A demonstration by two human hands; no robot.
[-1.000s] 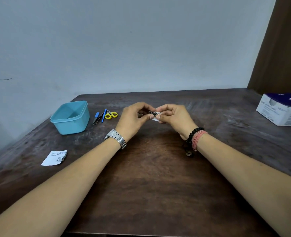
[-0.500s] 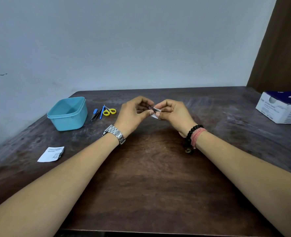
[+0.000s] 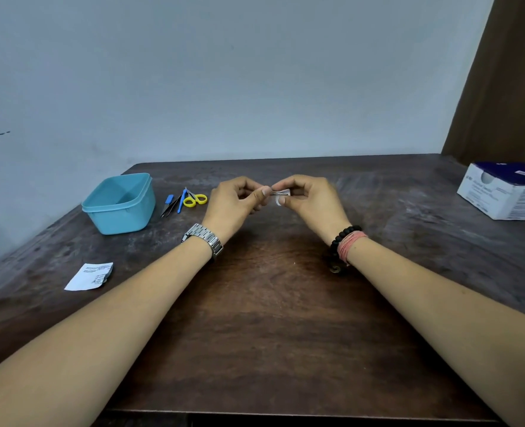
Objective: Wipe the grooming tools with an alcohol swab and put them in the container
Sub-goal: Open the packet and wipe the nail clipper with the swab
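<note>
Frame centre: left hand [image 3: 233,201] pinches small metal tool [image 3: 276,193]; right hand [image 3: 312,200] pinches white swab [image 3: 281,198] around it, above tabletop [image 3: 270,318].

Print on the white-and-blue cardboard box [image 3: 508,192], too blurred to read. Same for small dark lines on the torn white paper sachet [image 3: 90,276].

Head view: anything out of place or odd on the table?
One thing: a torn white wrapper lies loose near the table's left edge, apart from everything else. The teal container stands upright, with the remaining tools beside it. Nothing looks spilled or damaged.
</note>
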